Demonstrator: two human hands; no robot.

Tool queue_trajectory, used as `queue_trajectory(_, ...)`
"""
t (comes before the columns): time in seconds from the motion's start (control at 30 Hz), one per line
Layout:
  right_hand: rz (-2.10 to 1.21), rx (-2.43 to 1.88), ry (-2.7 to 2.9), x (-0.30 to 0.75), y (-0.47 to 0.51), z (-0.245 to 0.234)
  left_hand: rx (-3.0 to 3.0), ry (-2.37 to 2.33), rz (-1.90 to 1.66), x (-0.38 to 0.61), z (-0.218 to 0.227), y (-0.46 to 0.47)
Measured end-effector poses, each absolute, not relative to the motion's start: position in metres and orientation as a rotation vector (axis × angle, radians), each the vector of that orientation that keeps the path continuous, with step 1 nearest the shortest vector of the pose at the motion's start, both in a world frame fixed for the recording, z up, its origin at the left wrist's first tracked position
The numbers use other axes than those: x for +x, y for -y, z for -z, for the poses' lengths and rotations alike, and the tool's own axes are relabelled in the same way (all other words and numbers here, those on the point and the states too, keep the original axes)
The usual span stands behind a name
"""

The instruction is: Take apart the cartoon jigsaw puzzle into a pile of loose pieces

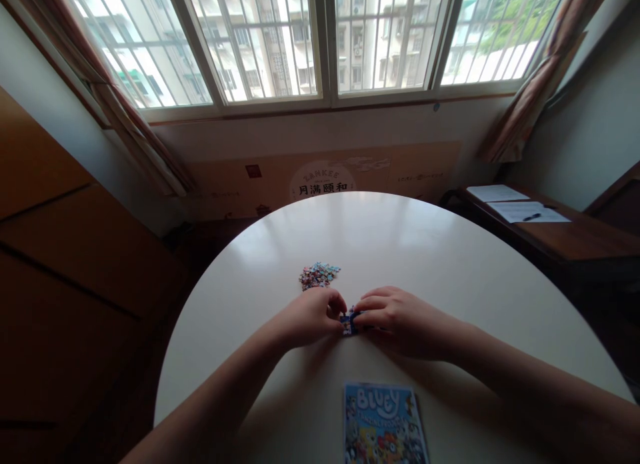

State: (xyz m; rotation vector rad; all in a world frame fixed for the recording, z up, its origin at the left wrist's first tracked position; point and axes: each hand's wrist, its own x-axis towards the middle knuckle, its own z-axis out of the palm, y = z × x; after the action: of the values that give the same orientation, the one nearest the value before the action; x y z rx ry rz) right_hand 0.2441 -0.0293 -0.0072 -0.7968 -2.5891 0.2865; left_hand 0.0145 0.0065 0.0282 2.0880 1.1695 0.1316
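Observation:
Low over the middle of the round white table, my left hand (316,315) is curled, its thumb and fingertips at the left edge of a small dark-blue patch of jigsaw puzzle pieces (347,325). From the right, my right hand (395,319) grips the same patch, with its fingers bent over it and hiding part of it. Which single piece each hand has hold of cannot be made out. Just beyond my left hand lies a pile of loose jigsaw pieces (319,275) in mixed colours.
Nearer to me, a blue picture sheet or box lid marked "Bluey" (384,424) lies on the white table (240,271). At the right stands a brown side table (590,234) with papers (500,212) and a pen (532,217). A wooden cabinet (65,284) is at the left.

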Motion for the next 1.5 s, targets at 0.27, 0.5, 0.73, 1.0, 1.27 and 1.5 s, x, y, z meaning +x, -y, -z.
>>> queue_trajectory(0.27, -0.269, -0.814, 2.598, 0.244, 0.030, 0.006, 2.083, -1.162, -0.177, 0.013, -0.026, -0.008)
queue_trajectory(0.5, -0.274, -0.837, 2.596, 0.244, 0.030, 0.004, 2.130, -1.112, -0.242, 0.013, -0.027, -0.009)
queue_trajectory(0.73, -0.297, -0.853, 2.588, 0.244, 0.030, 0.006, 2.211, -1.098, -0.327, 0.012, -0.021, -0.010)
queue_trajectory(1.0, -0.296, -0.858, 2.584, 0.245, 0.030, 0.006, 2.256, -1.122, -0.352, 0.016, -0.019, -0.008)
queue_trajectory(1.27, -0.283, -0.862, 2.588, 0.244, 0.030, 0.004, 2.239, -1.178, -0.335, 0.017, -0.022, -0.007)
queue_trajectory(1.5, -0.274, -0.847, 2.589, 0.243, 0.030, 0.005, 2.198, -1.244, -0.333, 0.014, -0.025, -0.012)
